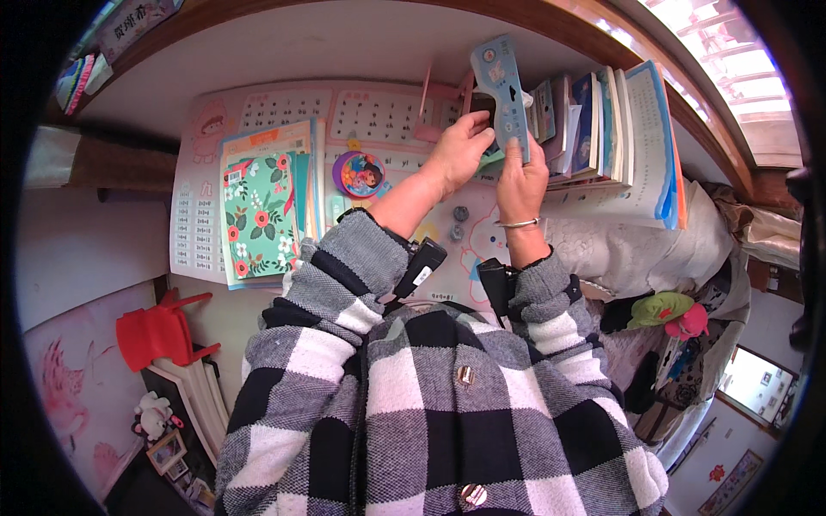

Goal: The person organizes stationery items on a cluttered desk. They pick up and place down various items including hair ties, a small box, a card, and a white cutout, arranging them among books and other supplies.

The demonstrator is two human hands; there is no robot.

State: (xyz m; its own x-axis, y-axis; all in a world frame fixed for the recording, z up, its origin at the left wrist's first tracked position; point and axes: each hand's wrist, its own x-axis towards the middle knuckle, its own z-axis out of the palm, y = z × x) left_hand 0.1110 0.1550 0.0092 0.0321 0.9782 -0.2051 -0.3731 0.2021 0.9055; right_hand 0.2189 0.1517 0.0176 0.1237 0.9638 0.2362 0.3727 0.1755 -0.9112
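Observation:
My right hand grips the lower end of a light blue printed box, which stands tilted near the back of the desk. Beside it, my left hand has its fingers curled near the box's left edge; whether it touches anything there is hidden. Behind the hands is a pink stand. A row of upright books is just right of the box. Below the hands, two small dark round objects lie on the printed desk mat.
A floral green notebook tops a stack of books at the left. Near it lies a round purple container with a cartoon lid. White lace cloth hangs at the right; a red plastic chair stands at lower left.

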